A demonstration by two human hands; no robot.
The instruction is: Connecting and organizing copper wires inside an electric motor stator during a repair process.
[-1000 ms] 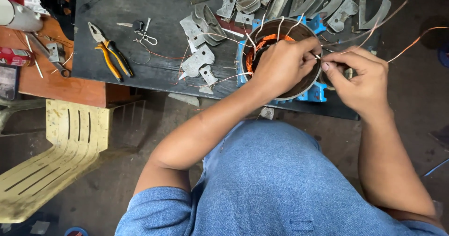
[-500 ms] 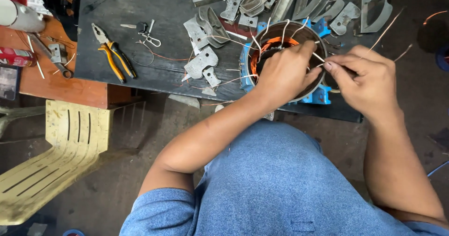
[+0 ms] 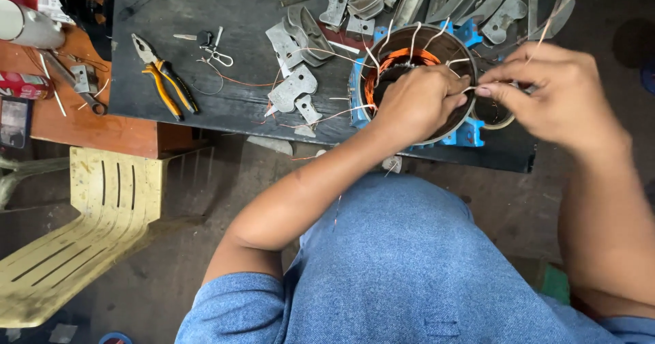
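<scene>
Head view: round blue-cased motor stator with orange copper windings (image 3: 399,61) sits on the dark metal surface (image 3: 225,105). Left hand (image 3: 417,102) covers its bore, pinching a thin wire; right hand (image 3: 552,92) pinches the same wire. Grey metal brackets (image 3: 293,88) and orange-handled pliers (image 3: 164,78) lie left.

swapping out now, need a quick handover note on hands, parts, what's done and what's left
Left hand: resting over the motor stator, fingers pinching a thin wire.
Right hand: pinching the same wire just beside it.
Stator sits on the dark bench; copper windings are in, loose lead ends stick up.
Pliers lie unused to the left.
Left: the loose leads remain untied.
</scene>
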